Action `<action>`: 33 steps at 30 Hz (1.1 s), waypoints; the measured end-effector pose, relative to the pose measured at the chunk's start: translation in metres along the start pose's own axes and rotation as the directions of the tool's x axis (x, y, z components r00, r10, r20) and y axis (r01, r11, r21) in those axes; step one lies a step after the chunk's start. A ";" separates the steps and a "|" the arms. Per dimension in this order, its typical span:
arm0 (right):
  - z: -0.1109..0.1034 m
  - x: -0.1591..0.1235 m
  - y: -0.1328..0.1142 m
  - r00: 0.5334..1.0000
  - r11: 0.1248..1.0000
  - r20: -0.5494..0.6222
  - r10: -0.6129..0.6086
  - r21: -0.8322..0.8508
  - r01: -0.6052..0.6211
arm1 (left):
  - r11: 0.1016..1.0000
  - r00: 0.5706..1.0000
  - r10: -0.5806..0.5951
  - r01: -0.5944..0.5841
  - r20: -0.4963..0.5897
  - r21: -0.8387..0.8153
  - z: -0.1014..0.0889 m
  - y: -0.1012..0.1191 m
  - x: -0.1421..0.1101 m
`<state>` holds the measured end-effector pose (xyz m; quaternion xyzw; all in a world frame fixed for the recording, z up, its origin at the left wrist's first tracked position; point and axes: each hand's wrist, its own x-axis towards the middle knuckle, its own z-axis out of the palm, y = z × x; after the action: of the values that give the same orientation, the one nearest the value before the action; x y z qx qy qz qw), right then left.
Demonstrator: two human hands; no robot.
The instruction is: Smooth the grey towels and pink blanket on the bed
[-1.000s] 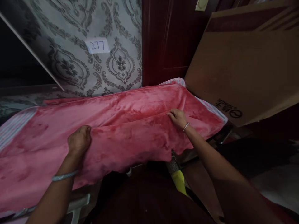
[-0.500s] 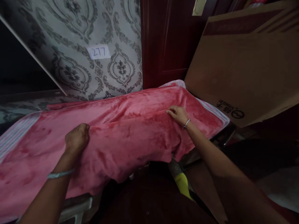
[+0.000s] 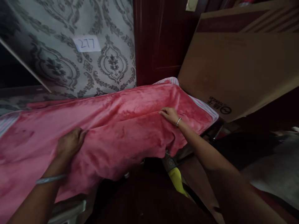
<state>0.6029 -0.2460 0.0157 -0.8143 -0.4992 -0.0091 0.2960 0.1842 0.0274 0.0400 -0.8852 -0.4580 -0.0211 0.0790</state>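
A pink plush blanket (image 3: 121, 137) with striped white borders lies across a long low surface and hangs over its near side. At left centre, my left hand (image 3: 70, 141) is closed on a raised fold of it, thumb and fingers pinching the cloth. Farther right, my right hand (image 3: 170, 115) pinches the same fold between thumb and fingertips. The fold runs as a fairly straight ridge from one hand to the other. What supports the blanket is mostly hidden under it.
Behind the blanket are a patterned wall with a paper label (image 3: 87, 43) and a dark red door (image 3: 156, 40). A large cardboard box (image 3: 238, 62) leans at the right. Below the blanket's near edge hangs a yellow strip (image 3: 177, 180). A dark panel stands at far left.
The whole view has shifted, so the scene sits farther left. Both hands keep hold of the blanket's fold, with little movement of the cloth itself.
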 end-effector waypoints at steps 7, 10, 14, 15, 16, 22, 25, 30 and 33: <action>0.000 0.001 -0.007 1.000 1.000 0.015 -0.016 -0.025 0.017 | 0.985 0.986 0.133 -0.143 -0.100 -0.099 0.003 0.043 0.024; 0.000 0.000 -0.004 0.999 0.999 0.019 -0.027 -0.023 0.027 | 0.895 0.921 0.328 -0.374 -0.211 -0.242 0.001 0.110 0.031; 0.004 -0.002 -0.001 0.999 0.999 0.016 -0.037 -0.021 0.037 | 0.639 0.788 0.506 -0.616 -0.350 -0.462 0.003 0.209 0.036; 0.006 -0.003 0.000 0.999 0.999 0.017 -0.037 -0.013 0.037 | 0.595 0.776 0.516 -0.630 -0.363 -0.499 0.004 0.228 0.037; 0.007 -0.004 0.000 0.999 0.999 0.021 -0.038 -0.003 0.038 | 0.568 0.772 0.525 -0.631 -0.359 -0.528 0.005 0.243 0.038; -0.020 -0.013 0.035 0.996 0.997 -0.027 0.081 0.016 -0.081 | 0.594 0.806 0.524 -0.578 -0.276 -0.559 0.005 0.268 0.039; -0.056 -0.024 0.077 0.894 0.913 -0.227 0.386 -0.044 -0.406 | 0.588 0.804 0.520 -0.582 -0.289 -0.561 0.004 0.262 0.038; -0.096 -0.050 0.138 0.621 0.656 -0.382 0.684 -0.050 -0.753 | 0.595 0.789 0.534 -0.606 -0.304 -0.527 0.001 0.261 0.037; -0.098 -0.056 0.156 0.549 0.577 -0.383 0.743 -0.048 -0.815 | 0.589 0.786 0.534 -0.610 -0.311 -0.531 0.001 0.261 0.037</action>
<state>0.7302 -0.3904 0.0050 -0.9649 -0.0234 -0.0637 0.2536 0.4180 -0.0912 0.0112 -0.9585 -0.1112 -0.1922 -0.1790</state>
